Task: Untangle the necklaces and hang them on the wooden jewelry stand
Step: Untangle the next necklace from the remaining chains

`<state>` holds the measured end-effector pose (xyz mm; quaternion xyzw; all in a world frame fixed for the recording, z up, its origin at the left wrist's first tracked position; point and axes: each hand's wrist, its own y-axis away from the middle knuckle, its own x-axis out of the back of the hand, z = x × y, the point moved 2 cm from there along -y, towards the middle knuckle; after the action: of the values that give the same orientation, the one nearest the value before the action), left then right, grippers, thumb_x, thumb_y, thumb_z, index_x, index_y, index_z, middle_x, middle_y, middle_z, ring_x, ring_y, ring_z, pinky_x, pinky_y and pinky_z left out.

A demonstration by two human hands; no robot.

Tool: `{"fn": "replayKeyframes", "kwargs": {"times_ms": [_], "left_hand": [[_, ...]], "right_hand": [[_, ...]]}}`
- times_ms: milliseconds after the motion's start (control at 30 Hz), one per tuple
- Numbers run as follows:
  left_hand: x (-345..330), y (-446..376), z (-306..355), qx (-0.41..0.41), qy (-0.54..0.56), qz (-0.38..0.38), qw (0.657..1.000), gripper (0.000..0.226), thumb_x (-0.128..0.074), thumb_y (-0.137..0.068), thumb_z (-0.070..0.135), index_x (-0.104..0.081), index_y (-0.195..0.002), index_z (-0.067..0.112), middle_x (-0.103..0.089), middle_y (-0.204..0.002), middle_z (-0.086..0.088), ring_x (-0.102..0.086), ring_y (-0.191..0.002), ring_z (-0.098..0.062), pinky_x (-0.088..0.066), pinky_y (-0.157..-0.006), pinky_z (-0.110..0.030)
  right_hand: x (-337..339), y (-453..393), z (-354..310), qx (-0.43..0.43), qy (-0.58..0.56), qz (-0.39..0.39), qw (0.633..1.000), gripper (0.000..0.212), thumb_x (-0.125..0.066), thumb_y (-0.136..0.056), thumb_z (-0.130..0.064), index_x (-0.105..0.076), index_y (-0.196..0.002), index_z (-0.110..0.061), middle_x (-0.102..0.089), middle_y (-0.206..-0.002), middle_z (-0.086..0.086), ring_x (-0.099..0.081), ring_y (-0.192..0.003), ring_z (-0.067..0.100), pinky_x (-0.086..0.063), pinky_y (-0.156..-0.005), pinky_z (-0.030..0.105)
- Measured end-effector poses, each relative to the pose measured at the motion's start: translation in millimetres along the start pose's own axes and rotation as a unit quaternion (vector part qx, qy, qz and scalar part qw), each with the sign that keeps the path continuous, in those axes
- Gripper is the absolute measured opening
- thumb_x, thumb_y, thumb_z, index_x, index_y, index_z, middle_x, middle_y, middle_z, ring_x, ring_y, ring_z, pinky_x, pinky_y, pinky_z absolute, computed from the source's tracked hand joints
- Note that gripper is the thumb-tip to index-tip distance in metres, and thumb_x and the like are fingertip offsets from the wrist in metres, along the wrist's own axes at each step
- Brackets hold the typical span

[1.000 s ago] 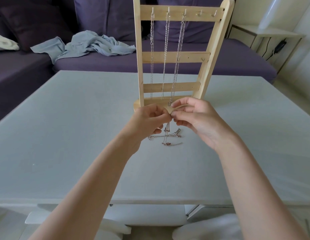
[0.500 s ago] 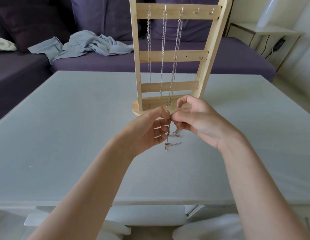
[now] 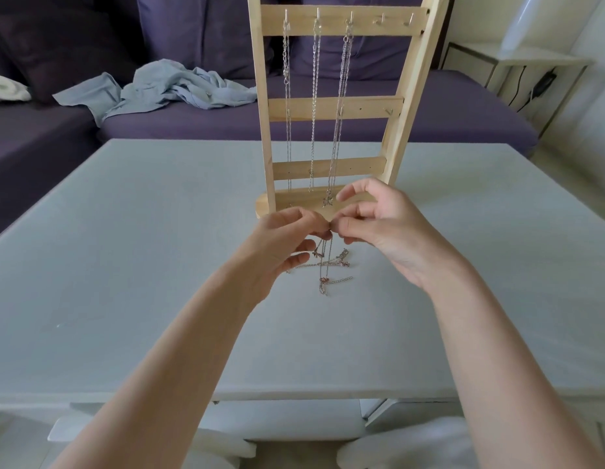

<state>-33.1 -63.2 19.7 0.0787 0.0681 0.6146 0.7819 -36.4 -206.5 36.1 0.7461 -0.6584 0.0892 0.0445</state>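
No brand or label shows anywhere; one pendant (image 3: 343, 254) lying on the table looks like a small word in script, too small to read. The left hand (image 3: 287, 238) and the right hand (image 3: 382, 225) meet fingertip to fingertip just in front of the base of the wooden jewelry stand (image 3: 335, 108), each pinching the same thin chain between thumb and forefinger; the left hand's other fingers are loosely curled beneath the pinch, and the right hand's forefinger arches up above it; both hands are narrow, closed on the chain and not spread. From that pinch the tangled necklaces (image 3: 328, 265) hang down in fine strands, the lower ends with their pendants and clasps lying in a small knot on the pale table (image 3: 125, 265) just beneath the hands. On the stand, three necklaces (image 3: 314, 96) hang straight from the first three hooks of the top bar; the rightmost of them ends in a small pendant near the base, close to the right hand's fingertips. Behind the table a purple sofa (image 3: 446, 123) carries a crumpled pale-blue cloth (image 3: 165, 86).
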Motion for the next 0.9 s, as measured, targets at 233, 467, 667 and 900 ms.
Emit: {"fn": "replayKeyframes", "kwargs": {"times_ms": [233, 467, 667, 900], "left_hand": [[-4.2, 1.0, 0.2, -0.021, -0.078, 0.001, 0.997, 0.012, -0.056, -0.087, 0.017, -0.062, -0.077, 0.015, -0.061, -0.071, 0.010, -0.050, -0.067, -0.008, -0.043, -0.068, -0.022], [-4.2, 2.8, 0.0, 0.018, 0.011, -0.015, 1.000, 0.011, -0.053, -0.084, 0.015, -0.057, -0.073, 0.015, -0.057, -0.079, 0.003, -0.045, -0.065, -0.010, -0.041, -0.063, -0.021], [-2.6, 3.8, -2.7, 0.016, -0.028, 0.014, 0.999, 0.019, -0.055, -0.085, 0.016, -0.057, -0.066, 0.019, -0.058, -0.063, 0.012, -0.045, -0.062, -0.009, -0.042, -0.063, -0.020], [-2.5, 2.6, -3.2, 0.009, -0.053, 0.019, 0.998, 0.011, -0.059, -0.084, 0.017, -0.065, -0.075, 0.014, -0.060, -0.063, 0.011, -0.046, -0.062, -0.007, -0.045, -0.065, -0.019]], "right_hand": [[-2.5, -1.2, 4.4, -0.042, -0.024, 0.003, 0.999, 0.023, -0.060, -0.079, 0.002, -0.047, -0.088, -0.015, -0.060, -0.073, 0.011, -0.047, -0.059, 0.018, -0.042, -0.065, 0.030], [-4.9, -0.3, 0.6, -0.039, -0.043, -0.030, 0.998, 0.026, -0.056, -0.080, 0.008, -0.043, -0.083, -0.014, -0.057, -0.075, 0.016, -0.047, -0.055, 0.015, -0.042, -0.061, 0.027], [-7.5, -0.2, 1.5, -0.044, 0.079, -0.059, 0.994, 0.026, -0.059, -0.076, 0.003, -0.043, -0.082, -0.017, -0.053, -0.064, 0.000, -0.044, -0.054, 0.014, -0.039, -0.064, 0.029], [-6.6, -1.7, 2.2, -0.019, 0.092, -0.023, 0.995, 0.025, -0.061, -0.076, -0.003, -0.042, -0.083, -0.018, -0.057, -0.061, -0.005, -0.045, -0.060, 0.014, -0.039, -0.069, 0.033]]}}
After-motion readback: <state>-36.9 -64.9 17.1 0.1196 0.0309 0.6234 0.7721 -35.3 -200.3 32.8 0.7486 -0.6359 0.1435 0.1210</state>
